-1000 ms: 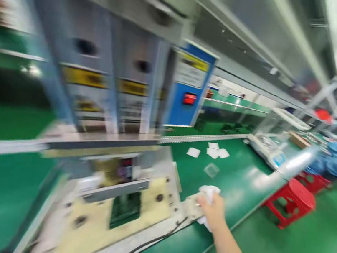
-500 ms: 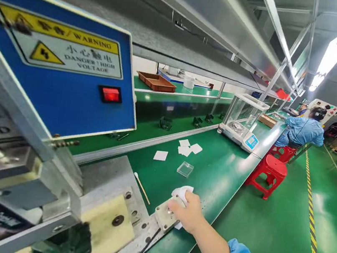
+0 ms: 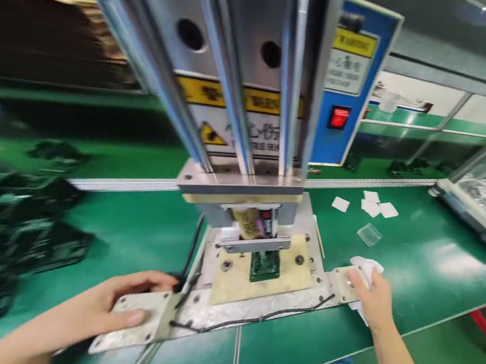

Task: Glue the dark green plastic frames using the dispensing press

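The green counter (image 3: 292, 342) has a bare strip between the press base (image 3: 204, 296) and its front edge, with a black cable (image 3: 249, 322) lying along the near side of the base. Toward the right end the surface is open too, apart from white squares (image 3: 369, 207) and a clear tray (image 3: 369, 234) nearer the back rail, and a glass-sided scale (image 3: 485, 212) well apart from them. On the left, dark parts (image 3: 2, 231) crowd the surface, leaving a bare patch before the base. The dark green piece (image 3: 265, 269) sits in the cream plate (image 3: 233, 278) on the base, just below the press head (image 3: 241, 191); contact between them cannot be told. It looks nearly square, so its long axis is unclear, its near side roughly following the front edge. The left hand (image 3: 104, 301) has its fingers narrowed around the left block (image 3: 161, 308), thumb on top. The right hand (image 3: 374, 296) curls over the right block (image 3: 344, 285), thumb on top, a white cloth (image 3: 365, 263) bunched under its fingers, the forearm crossing the front edge.
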A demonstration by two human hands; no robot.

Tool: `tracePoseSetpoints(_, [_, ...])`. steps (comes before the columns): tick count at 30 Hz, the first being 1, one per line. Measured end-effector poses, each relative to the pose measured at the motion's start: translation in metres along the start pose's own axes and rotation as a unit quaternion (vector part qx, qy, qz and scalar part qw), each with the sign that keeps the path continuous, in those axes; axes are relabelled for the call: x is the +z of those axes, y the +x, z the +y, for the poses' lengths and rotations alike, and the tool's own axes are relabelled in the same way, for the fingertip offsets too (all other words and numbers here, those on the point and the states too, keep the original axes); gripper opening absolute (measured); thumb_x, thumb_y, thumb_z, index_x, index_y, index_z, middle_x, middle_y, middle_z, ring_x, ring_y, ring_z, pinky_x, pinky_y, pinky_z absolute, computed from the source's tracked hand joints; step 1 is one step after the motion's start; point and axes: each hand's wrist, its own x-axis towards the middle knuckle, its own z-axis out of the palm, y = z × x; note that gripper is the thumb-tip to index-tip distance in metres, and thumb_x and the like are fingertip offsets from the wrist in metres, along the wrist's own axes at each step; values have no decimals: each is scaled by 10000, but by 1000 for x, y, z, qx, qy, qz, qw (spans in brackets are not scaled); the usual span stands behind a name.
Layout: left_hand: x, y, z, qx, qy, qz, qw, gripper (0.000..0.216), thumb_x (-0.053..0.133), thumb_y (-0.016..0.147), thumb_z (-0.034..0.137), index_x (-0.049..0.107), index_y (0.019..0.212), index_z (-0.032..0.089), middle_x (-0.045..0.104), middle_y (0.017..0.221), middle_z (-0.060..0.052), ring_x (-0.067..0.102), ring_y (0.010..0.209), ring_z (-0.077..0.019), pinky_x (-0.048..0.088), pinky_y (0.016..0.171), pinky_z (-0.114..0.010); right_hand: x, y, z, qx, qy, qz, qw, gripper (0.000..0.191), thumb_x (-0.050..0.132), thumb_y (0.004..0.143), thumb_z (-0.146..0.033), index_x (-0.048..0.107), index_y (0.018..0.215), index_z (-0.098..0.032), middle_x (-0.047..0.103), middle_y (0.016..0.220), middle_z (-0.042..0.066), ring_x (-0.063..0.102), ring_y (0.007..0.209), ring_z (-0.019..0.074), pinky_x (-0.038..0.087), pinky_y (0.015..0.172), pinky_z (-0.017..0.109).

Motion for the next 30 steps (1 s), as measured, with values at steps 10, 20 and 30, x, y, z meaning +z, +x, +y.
tracePoseSetpoints(10, [5,-9,-8,20,-154,-48,987,731,689,616,774,665,1081,210,677,1013,-15,574,922,-207,412,821,-221,-10,-2,6,11,-79,19,997,586,680,703,-689,763,968,-173,733,895,100,677,865,307,549,751,371])
tracePoseSetpoints(20, [6,-13,-3,4,-134,-39,990,853,656,581,835,638,1100,159,682,1069,-35,575,989,-209,412,874,-218,-15,-1,13,35,-69,31,997,652,717,669,-702,760,1039,-167,724,1012,117,654,992,336,526,847,404])
tracePoseSetpoints(30, [9,-11,-6,17,-106,-24,994,684,672,728,662,598,1121,108,671,1107,-56,591,1007,-193,425,905,-227,-15,-2,5,36,-56,50,997,625,735,668,-669,757,1018,-152,718,1024,124,653,968,322,510,806,382])
